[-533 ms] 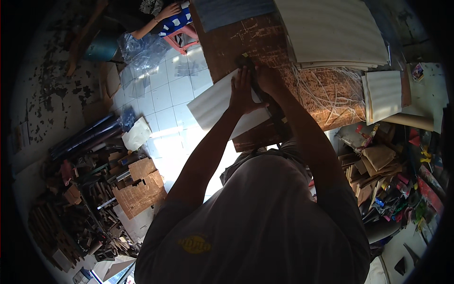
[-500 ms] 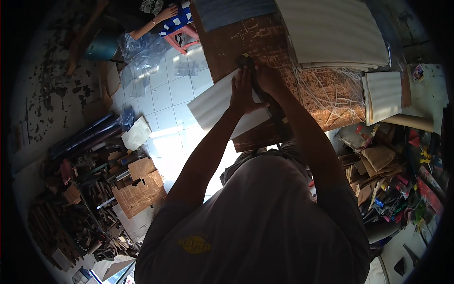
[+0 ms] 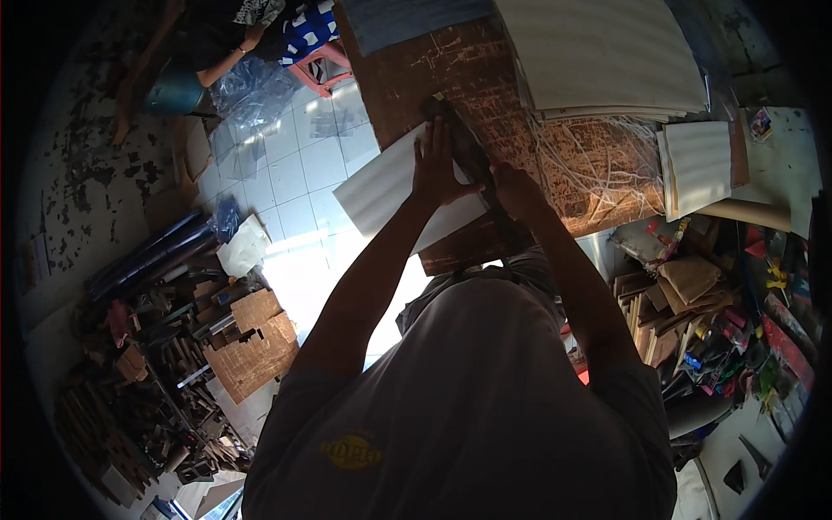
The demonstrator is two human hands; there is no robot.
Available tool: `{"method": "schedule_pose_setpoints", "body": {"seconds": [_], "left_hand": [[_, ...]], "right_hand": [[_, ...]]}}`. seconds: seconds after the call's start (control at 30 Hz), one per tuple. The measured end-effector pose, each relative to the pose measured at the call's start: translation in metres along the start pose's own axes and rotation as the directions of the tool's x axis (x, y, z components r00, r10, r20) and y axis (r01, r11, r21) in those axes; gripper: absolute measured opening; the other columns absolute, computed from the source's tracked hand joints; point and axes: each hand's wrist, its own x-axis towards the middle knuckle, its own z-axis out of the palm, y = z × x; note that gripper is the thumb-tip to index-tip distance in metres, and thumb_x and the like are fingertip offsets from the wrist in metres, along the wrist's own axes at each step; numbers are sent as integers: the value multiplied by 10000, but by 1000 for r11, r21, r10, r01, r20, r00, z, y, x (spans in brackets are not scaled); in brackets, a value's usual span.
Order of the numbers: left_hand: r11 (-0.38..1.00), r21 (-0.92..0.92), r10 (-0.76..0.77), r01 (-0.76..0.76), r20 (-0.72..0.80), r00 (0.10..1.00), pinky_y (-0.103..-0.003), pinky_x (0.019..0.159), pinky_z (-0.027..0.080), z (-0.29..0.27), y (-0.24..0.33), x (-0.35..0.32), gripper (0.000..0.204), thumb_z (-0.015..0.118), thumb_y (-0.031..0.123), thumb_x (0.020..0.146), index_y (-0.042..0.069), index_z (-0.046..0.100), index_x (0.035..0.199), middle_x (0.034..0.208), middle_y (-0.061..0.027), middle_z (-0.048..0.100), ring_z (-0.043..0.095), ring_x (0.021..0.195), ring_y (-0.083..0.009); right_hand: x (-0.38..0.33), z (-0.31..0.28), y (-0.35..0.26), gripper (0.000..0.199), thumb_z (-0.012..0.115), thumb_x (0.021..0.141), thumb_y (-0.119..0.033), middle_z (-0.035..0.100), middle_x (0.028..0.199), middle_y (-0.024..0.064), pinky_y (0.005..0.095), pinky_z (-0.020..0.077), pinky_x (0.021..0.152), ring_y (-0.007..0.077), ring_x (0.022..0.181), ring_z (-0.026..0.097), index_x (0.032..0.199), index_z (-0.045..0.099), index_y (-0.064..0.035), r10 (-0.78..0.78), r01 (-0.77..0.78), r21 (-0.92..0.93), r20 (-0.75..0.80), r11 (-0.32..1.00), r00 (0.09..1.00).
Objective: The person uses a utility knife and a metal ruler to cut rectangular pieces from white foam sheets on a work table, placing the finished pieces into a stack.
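Note:
A white sheet (image 3: 381,186) lies slanted across the near left corner of a scratched brown worktable (image 3: 412,78), overhanging its left edge. Along the sheet's right side runs a long dark straight bar (image 3: 469,147). My left hand (image 3: 438,170) presses flat on the sheet and bar, fingers stretched away from me and thumb out to the right. Just right of the bar, my right hand (image 3: 520,192) is closed with its fingers together. A small red bit shows at its fingertips; the rest of what it grips is hidden.
A tall stack of pale sheets (image 3: 607,56) covers the table's far right. Thin white offcut strips (image 3: 598,165) and a smaller sheet stack (image 3: 698,165) lie nearer. Another person's arm (image 3: 230,65) shows beside a red stool (image 3: 322,69). Scrap boards (image 3: 251,347) pile up at left.
My right hand has slid toward me along the bar's right side. My left hand stays pressed in place. The other person's hand has moved away from the blue checked cloth.

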Motion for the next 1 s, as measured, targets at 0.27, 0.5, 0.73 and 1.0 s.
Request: {"method": "schedule_pose_setpoints", "body": {"seconds": [0.27,0.5,0.73,1.0], "left_hand": [[1000,8,-22,21,24,999,-608,1292,106,5,3,1,1525,810,827,621,-41,102,1656,1749,-237,41,14,1632,-380],[999,37,-23,21,51,998,-611,1289,115,1,8,4,1524,791,843,637,-48,90,1655,1748,-237,37,19,1633,-373],[1000,-12,0,1,29,1000,-632,1282,96,8,-3,-4,1515,805,821,641,-66,100,1648,1746,-251,25,13,1630,-393],[936,-146,-352,321,-404,844,-663,1256,144,8,-70,-81,1279,816,653,808,-8,126,1658,1709,-304,53,64,1614,-427]], "right_hand": [[-110,19,23,276,441,1130,-244,620,859,179,441,576,625,340,711,686,1052,567,-11,-87,74,-117,-104,990,991],[-141,12,22,394,406,1134,-352,703,841,252,551,568,709,445,851,717,1069,585,-7,252,-265,278,85,923,964],[-123,-31,9,431,696,990,-439,707,891,211,521,562,737,416,850,726,1082,588,-31,350,-310,392,-32,866,936],[-50,16,13,524,818,885,-393,680,1124,158,505,563,811,384,1020,704,1223,595,-60,412,-253,491,-248,834,877]]}}
